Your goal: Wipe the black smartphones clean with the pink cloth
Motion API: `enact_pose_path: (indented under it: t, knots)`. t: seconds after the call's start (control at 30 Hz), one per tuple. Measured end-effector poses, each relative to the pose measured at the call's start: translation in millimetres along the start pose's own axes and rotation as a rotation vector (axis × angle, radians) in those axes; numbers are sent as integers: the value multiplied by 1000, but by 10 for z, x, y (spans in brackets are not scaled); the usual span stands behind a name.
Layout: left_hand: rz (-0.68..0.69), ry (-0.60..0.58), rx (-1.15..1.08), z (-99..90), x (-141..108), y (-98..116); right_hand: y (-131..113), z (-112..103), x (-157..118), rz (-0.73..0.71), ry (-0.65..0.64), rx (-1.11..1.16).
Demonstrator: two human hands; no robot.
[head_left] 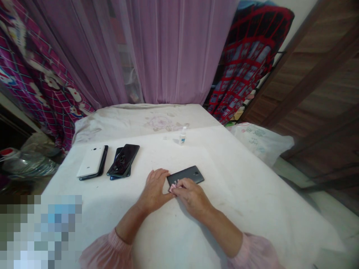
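Note:
A dark grey phone (188, 174) lies back up on the white-covered table (241, 194), tilted slightly up to the right. My right hand (193, 196) pinches a small pink cloth (173, 187) and presses it on the phone's lower left part. At the phone's left end, my left hand (155, 189) rests with its thumb apart from the fingers, touching the phone's edge. Behind the phone stands a small white bottle (182, 136) with a blue label.
To the left lie a white phone (91, 161) on a dark one and a black phone (124, 160) on another. A clear plastic bottle (28, 163) is beyond the left edge, a white plastic bag (259, 141) beyond the right. Purple curtains (179, 52) hang behind.

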State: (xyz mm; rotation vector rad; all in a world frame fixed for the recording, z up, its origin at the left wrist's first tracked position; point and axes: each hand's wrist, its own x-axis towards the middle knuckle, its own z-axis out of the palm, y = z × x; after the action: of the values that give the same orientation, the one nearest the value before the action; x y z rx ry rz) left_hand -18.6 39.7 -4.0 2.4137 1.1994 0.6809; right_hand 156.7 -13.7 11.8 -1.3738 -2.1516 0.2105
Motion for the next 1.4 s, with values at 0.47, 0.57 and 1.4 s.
enact_pose_path:
  t: [0.47, 0.57, 1.4]
  knots:
    - [-51, 4, 19, -30, 11, 94, 150, -9, 331, 206, 25, -123]
    - [-49, 16, 13, -32, 11, 106, 333, -107, 218, 276, 77, -185]
    - [-17, -18, 62, -34, 19, 35, 485, -270, -197, 372, 278, -7]
